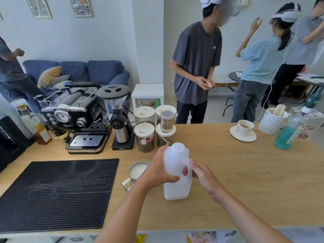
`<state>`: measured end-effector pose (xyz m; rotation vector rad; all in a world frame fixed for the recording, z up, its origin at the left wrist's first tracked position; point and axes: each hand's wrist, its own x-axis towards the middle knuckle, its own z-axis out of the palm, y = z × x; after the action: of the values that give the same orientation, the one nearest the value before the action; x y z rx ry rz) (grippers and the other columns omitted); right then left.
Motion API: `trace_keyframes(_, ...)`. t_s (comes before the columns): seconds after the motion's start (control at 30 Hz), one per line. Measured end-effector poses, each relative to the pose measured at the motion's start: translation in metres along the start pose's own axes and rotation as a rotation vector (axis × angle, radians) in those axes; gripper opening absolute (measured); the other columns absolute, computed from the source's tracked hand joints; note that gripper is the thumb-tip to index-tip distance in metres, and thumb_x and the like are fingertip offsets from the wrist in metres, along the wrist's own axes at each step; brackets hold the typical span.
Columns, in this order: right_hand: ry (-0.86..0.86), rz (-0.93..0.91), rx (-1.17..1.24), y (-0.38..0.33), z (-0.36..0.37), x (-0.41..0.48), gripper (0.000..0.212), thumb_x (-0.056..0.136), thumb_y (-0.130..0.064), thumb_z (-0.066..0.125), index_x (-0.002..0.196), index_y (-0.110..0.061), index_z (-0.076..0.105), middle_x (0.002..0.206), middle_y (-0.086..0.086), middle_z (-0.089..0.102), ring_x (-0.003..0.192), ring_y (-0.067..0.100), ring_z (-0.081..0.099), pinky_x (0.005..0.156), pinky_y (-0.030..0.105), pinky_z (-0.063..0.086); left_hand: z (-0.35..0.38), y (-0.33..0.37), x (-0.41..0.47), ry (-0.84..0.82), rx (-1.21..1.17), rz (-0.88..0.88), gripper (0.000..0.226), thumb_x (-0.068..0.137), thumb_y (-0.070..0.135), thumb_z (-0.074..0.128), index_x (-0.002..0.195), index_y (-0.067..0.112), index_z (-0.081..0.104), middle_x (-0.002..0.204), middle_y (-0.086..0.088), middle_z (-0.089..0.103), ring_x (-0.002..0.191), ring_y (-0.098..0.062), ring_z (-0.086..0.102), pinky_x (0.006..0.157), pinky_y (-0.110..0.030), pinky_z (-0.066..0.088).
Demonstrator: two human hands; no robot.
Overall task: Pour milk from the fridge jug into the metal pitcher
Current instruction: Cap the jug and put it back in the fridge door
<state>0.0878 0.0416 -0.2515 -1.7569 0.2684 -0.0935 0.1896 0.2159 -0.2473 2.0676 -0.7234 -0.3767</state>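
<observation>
A white translucent plastic milk jug (175, 187) stands upright on the wooden counter (236, 172), its mouth uncapped, milk filling its lower part. My left hand (157, 170) wraps around the jug's left side at mid-height. My right hand (201, 173) touches the jug's handle side on the right, fingers curled at the handle. Just left of the jug, partly hidden behind my left hand, sits the metal pitcher (135, 172) with milk in it and its handle toward me.
A black rubber mat (57, 193) covers the counter's left. Behind stand an espresso machine (78, 118), grinder (119, 118), several lidded jars (144, 137), a cup on a saucer (243, 128), and a blue-liquid bottle (287, 134). Several people stand beyond the counter.
</observation>
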Motion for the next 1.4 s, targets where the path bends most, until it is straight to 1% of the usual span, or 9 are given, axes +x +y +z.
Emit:
trace_keyframes(0.1,0.038,-0.017,0.058,-0.001,0.008,-0.001,0.055,0.095,-0.05,0.039,0.075,-0.002,0.06,0.077,0.001,0.062,0.076,0.013,0.057,0.078,0.033,0.041,-0.001,0.002,-0.001,0.001,-0.008,-0.004,0.096,0.054,0.032,0.087,0.131,0.039,0.031,0.122,0.016,0.046,0.113,-0.01,0.052,0.085,-0.039,0.058)
trace_keyframes(0.37,0.171,-0.027,0.232,-0.004,0.016,-0.007,0.044,0.1,-0.043,0.041,0.068,-0.014,0.05,0.065,0.0,0.046,0.066,0.018,0.043,0.067,0.033,0.035,0.005,0.006,-0.004,0.009,-0.122,0.018,0.089,0.053,0.032,0.091,0.124,0.043,0.039,0.118,0.015,0.053,0.111,-0.012,0.057,0.088,-0.047,0.057)
trace_keyframes(0.53,0.24,-0.059,0.296,-0.012,0.005,-0.022,0.044,0.099,-0.042,0.041,0.065,-0.013,0.047,0.064,0.002,0.044,0.061,0.015,0.042,0.063,0.032,0.033,0.011,0.021,-0.001,-0.052,-0.174,0.124,0.087,0.062,0.022,0.091,0.128,0.037,0.036,0.123,0.008,0.052,0.109,-0.002,0.056,0.082,-0.021,0.054)
trace_keyframes(0.73,0.379,-0.116,0.342,-0.023,-0.022,-0.056,0.047,0.101,-0.042,0.04,0.065,-0.012,0.044,0.062,0.001,0.044,0.057,0.014,0.044,0.058,0.028,0.037,0.034,0.055,0.008,-0.17,-0.235,0.236,0.094,0.063,0.023,0.092,0.136,0.032,0.033,0.126,0.007,0.052,0.111,-0.004,0.057,0.084,-0.018,0.052)
trace_keyframes(0.93,0.582,-0.151,0.39,-0.035,-0.07,-0.112,0.043,0.106,-0.029,0.036,0.069,-0.013,0.051,0.059,-0.005,0.052,0.055,0.007,0.051,0.058,0.024,0.045,0.079,0.112,0.009,-0.319,-0.311,0.314,0.095,0.063,0.032,0.093,0.139,0.038,0.036,0.126,0.016,0.056,0.111,0.006,0.056,0.085,-0.014,0.047)
trace_keyframes(1.07,0.739,-0.159,0.404,-0.036,-0.105,-0.156,0.037,0.106,-0.03,0.037,0.081,-0.014,0.06,0.062,-0.007,0.061,0.06,0.005,0.059,0.062,0.026,0.049,0.122,0.152,0.003,-0.427,-0.347,0.368,0.09,0.068,0.023,0.092,0.14,0.036,0.039,0.127,0.017,0.057,0.109,0.011,0.054,0.081,-0.003,0.043)
trace_keyframes(1.13,0.838,-0.158,0.407,-0.034,-0.125,-0.186,0.036,0.106,-0.029,0.036,0.084,-0.015,0.061,0.061,-0.009,0.062,0.058,0.003,0.06,0.06,0.023,0.049,0.152,0.179,-0.001,-0.507,-0.355,0.402,0.09,0.067,0.024,0.092,0.14,0.036,0.04,0.128,0.017,0.058,0.112,0.009,0.055,0.081,-0.003,0.043)
trace_keyframes(1.3,1.036,-0.142,0.342,-0.02,-0.176,-0.27,0.038,0.102,-0.035,0.044,0.069,-0.019,0.053,0.066,-0.002,0.046,0.063,0.014,0.045,0.06,0.024,0.041,0.228,0.242,-0.03,-0.672,-0.352,0.477,0.087,0.068,0.018,0.091,0.138,0.034,0.042,0.126,0.015,0.059,0.11,0.007,0.056,0.083,-0.008,0.047)
trace_keyframes(1.4,1.125,-0.151,0.366,-0.008,-0.207,-0.323,0.033,0.092,-0.038,0.049,0.064,-0.021,0.048,0.077,0.006,0.038,0.077,0.019,0.041,0.076,0.034,0.037,0.276,0.277,-0.056,-0.739,-0.37,0.511,0.083,0.068,0.012,0.091,0.135,0.031,0.045,0.124,0.012,0.06,0.106,0.005,0.058,0.083,-0.009,0.047)
